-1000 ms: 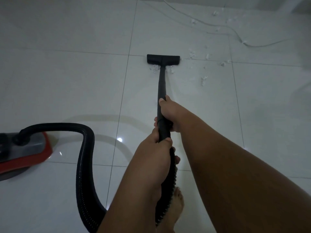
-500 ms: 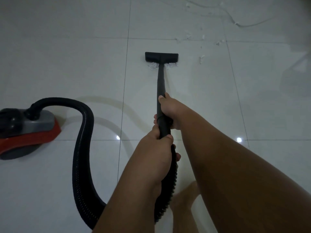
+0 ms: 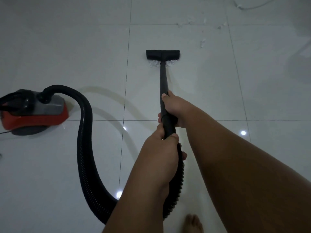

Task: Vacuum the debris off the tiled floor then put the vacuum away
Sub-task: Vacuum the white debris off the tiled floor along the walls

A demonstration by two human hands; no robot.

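Observation:
A black vacuum wand (image 3: 163,81) runs from my hands to a flat black floor head (image 3: 162,54) resting on the white tiled floor (image 3: 67,47). White debris (image 3: 154,63) clings to the near edge of the head. More white scraps (image 3: 202,42) lie beyond it to the right. My right hand (image 3: 175,106) grips the wand farther up. My left hand (image 3: 161,148) grips the wand where the ribbed black hose (image 3: 84,148) joins. The hose loops left to the red and grey vacuum body (image 3: 35,111).
A thin white cord (image 3: 249,7) lies on the tiles at the far right. My bare foot (image 3: 193,223) shows at the bottom edge. Ceiling lights reflect off the glossy tiles.
The floor head has been pulled back toward me, dragging white debris under its near edge. The vacuum body has come nearer and more into view at the left.

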